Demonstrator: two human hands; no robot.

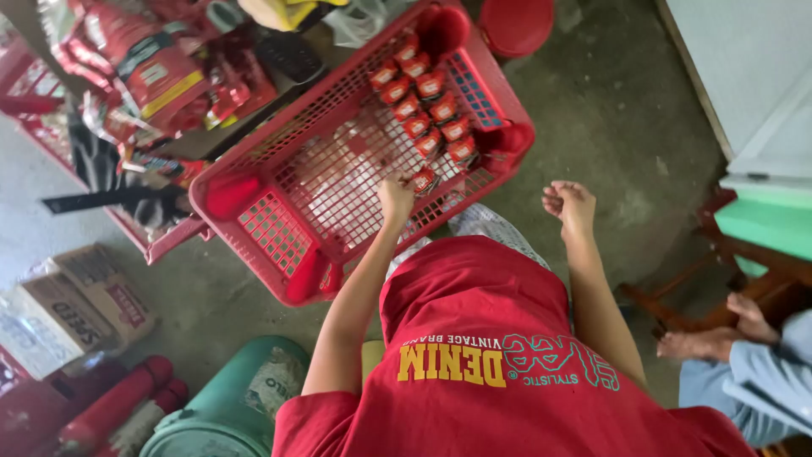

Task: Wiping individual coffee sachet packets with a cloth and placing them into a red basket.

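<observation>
A red plastic mesh basket (279, 224) stands tilted on the concrete floor in front of me. Two rows of small red packets (427, 110) lie inside it along its right side. My left hand (396, 196) reaches into the basket, fingers closed on the nearest small red packet (423, 179) at the end of the row. My right hand (568, 203) hovers just outside the basket's right corner, above the floor, with its fingers curled in and nothing visible in it. My red shirt fills the bottom of the view.
Red packaged goods (152, 68) pile up at the upper left, cardboard boxes (76, 305) at the left, a green drum (228, 406) at the lower left. Another person's feet (719, 338) and a wooden stool (744, 271) sit at the right, below a pale cabinet (753, 76).
</observation>
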